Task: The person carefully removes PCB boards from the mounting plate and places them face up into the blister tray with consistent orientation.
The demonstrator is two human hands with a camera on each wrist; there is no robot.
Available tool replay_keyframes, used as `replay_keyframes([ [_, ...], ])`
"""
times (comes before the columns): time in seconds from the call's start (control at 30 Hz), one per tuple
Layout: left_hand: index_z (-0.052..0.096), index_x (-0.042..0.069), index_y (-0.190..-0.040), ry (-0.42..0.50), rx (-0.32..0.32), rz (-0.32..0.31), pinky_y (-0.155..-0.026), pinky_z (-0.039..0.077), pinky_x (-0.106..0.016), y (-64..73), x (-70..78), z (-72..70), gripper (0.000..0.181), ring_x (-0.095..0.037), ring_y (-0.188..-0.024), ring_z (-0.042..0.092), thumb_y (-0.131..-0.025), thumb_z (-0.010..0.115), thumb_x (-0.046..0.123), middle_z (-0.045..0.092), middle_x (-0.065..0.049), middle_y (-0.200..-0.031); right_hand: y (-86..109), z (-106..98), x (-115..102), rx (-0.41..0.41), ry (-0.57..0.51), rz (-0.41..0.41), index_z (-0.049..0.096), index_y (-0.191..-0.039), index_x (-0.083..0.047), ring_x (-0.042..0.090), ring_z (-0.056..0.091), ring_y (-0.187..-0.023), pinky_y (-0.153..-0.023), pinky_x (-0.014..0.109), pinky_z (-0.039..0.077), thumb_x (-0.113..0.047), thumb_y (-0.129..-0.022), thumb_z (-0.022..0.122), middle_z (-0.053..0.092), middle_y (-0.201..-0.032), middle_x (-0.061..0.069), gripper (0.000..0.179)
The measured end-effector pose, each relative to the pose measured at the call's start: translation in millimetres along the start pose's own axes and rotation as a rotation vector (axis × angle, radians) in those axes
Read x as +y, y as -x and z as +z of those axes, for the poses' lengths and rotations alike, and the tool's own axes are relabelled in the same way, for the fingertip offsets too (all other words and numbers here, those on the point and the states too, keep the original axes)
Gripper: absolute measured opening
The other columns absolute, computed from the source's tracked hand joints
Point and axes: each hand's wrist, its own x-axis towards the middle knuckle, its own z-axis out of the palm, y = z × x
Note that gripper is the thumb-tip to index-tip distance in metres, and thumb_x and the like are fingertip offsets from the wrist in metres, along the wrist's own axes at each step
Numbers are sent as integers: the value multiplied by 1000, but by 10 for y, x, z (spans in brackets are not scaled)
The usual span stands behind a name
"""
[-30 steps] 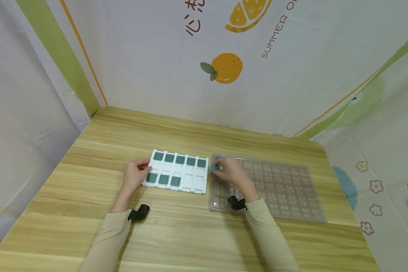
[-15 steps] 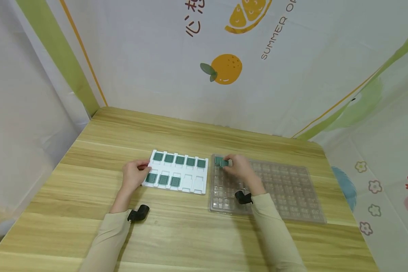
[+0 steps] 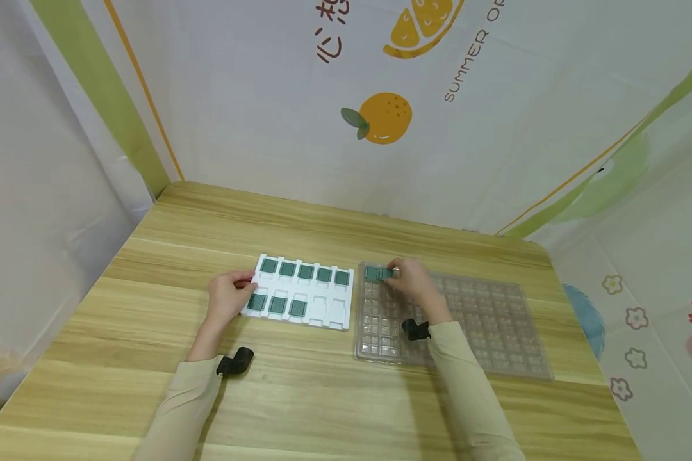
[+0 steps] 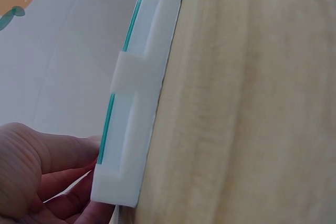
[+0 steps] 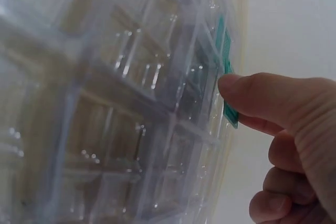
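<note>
My left hand (image 3: 228, 298) holds the left end of a white tray (image 3: 282, 286), thumb on top, as the left wrist view shows. Thin green circuit boards (image 3: 298, 308) fill the tray's back row and most of its front row; two front slots at the right have none. Over the back left corner of a clear plastic compartment tray (image 3: 467, 320), my right hand (image 3: 416, 288) pinches another green board (image 5: 230, 115) between thumb and forefinger, its other fingers curled. The held board is tilted, close beside a board (image 3: 371, 273) lying in the corner compartment.
Both trays lie on a wood-grain table (image 3: 300, 397), a narrow gap between them. A printed white curtain (image 3: 254, 115) hangs behind the table and along its sides. A black wrist camera (image 3: 236, 362) sits on each forearm.
My right hand has carried its board from the clear tray's left edge to the right and slightly back, beside the corner compartment. The left hand and white tray stay put.
</note>
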Motion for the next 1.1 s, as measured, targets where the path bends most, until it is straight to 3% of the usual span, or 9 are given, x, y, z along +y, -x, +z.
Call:
replay_keyframes([
  [0.6,67,-14,-97,3,2,15,-56,41,-11,11,27,-16,20,-31,-75,63,-78,65,-7,67,-27,-84,-22,0,43,-54,-24,47,66,-108,1,13,43,-52,-49,26,36,-15,-84,70,58,-65,3,29],
  [1.1,67,-15,-97,8,8,23,-56,40,-10,4,19,-7,20,-32,-75,63,-78,65,-8,66,-28,-85,-6,-12,39,-59,-51,50,66,-111,0,11,37,-46,-47,26,33,-15,-85,70,47,-50,1,30],
])
